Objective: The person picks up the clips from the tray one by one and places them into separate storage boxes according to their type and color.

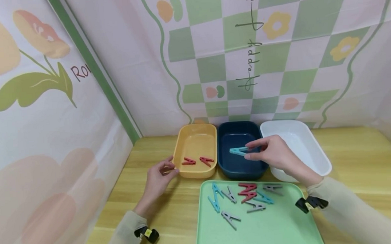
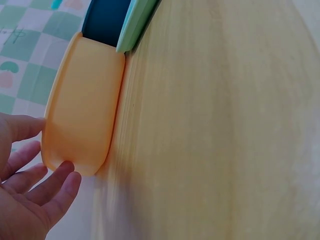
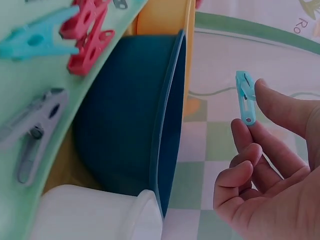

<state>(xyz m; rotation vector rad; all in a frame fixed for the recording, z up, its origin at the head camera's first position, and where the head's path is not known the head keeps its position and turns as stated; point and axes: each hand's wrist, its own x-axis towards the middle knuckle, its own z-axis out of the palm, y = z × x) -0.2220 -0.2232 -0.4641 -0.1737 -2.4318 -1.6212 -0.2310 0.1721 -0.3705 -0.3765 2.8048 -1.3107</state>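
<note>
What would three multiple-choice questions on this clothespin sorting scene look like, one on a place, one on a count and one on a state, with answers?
1. Where is the blue pin held by the right hand?
A. Over the blue bin
B. Over the green tray
C. Inside the white bin

2. How many red pins lie in the yellow bin?
A. None
B. Two
C. Four

3. What is the left hand doing?
A. Pinching a grey pin
B. Lying flat on the tray
C. Touching the yellow bin's outer wall

Answers:
1 A: the head view shows the pin above the blue bin, pinched by the fingers.
2 B: two red pins lie side by side on its floor.
3 C: the left wrist view shows the fingers against the wall, holding nothing.
</note>
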